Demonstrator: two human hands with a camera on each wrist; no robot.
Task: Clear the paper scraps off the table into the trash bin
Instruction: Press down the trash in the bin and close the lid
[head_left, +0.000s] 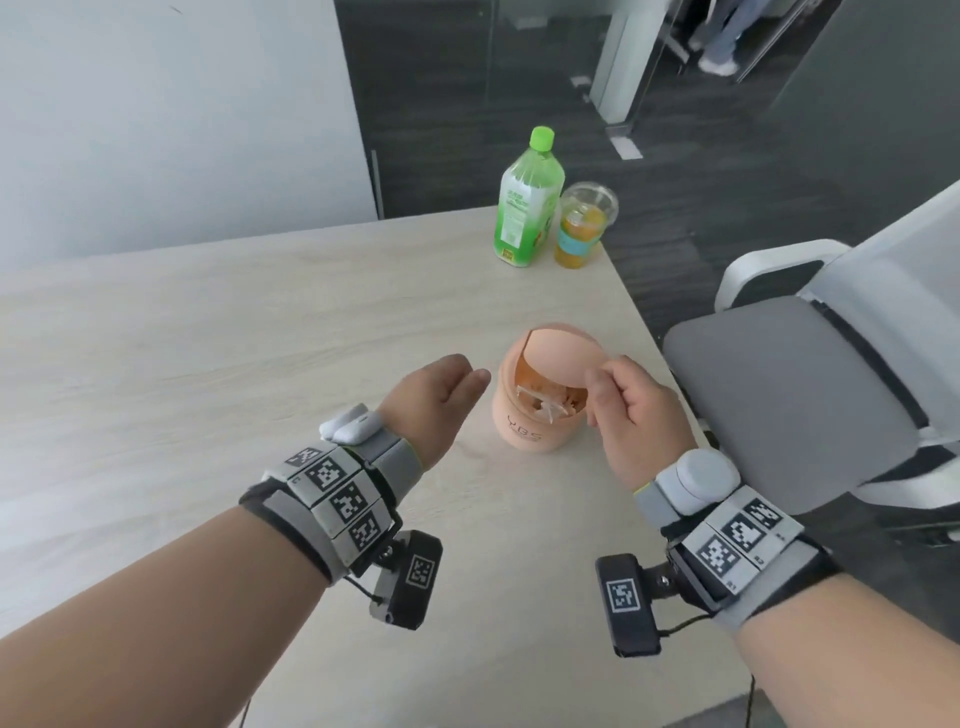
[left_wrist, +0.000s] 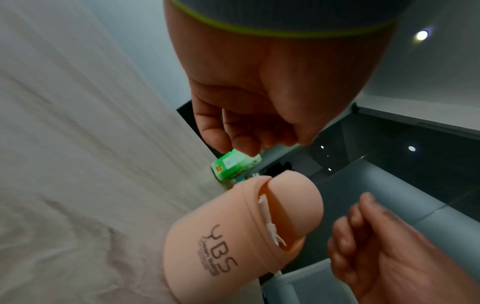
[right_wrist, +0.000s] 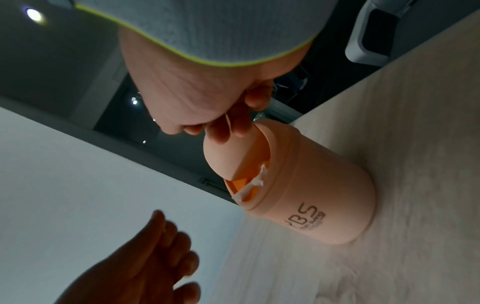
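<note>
1. The bin (head_left: 524, 421) stood on the surface (head_left: 208, 338) between both hands, scraps (head_left: 545, 405) poking from its opening.
2. The right hand (head_left: 631, 410) pinched the lid (head_left: 561, 358) in its grip, tilting it.
3. The left hand (head_left: 441, 400) hovered beside the bin, fingers relaxed, holding nothing.

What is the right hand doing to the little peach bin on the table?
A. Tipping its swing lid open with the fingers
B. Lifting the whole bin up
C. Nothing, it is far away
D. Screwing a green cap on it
A: the right hand has its fingers curled on the swing lid of the small peach plastic trash bin, which is tilted open over white paper scraps.
</note>
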